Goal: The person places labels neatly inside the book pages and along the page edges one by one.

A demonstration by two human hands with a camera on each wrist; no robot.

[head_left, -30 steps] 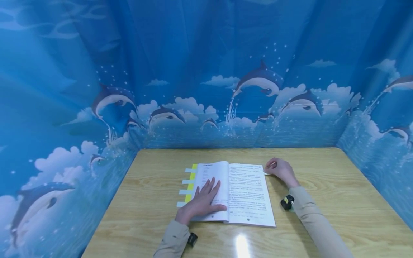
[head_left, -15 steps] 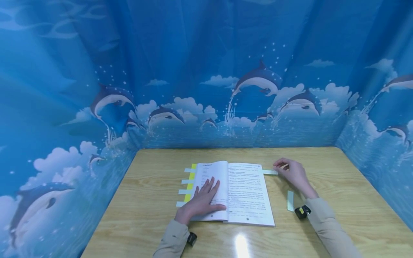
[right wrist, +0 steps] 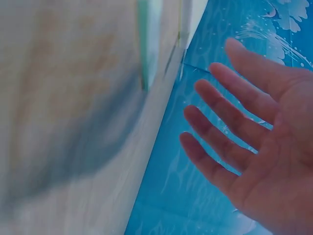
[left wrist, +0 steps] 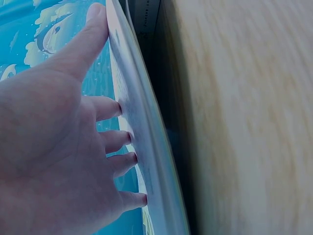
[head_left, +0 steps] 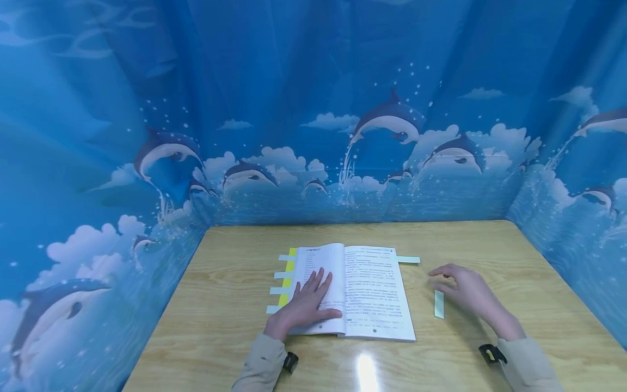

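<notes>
Head view: hands (head_left: 306, 306) (head_left: 470, 293) spread; white printed book (head_left: 374, 294) open, pale strips (head_left: 409, 260) protruding.

Part of the left page (head_left: 328, 259) is covered by the left hand (head_left: 306, 306), and the print on the right page (head_left: 377, 294) is too small to be read. The left sleeve (head_left: 261, 363) and the right sleeve (head_left: 529, 365) are cut off by the head view's lower edge. In the right wrist view the loose strip (right wrist: 150, 41) is cut off at the top, the right hand (right wrist: 283, 152) at the right, and the surface (right wrist: 73, 63) is blurred. In the left wrist view the book (left wrist: 144, 117) is cut off below.
</notes>
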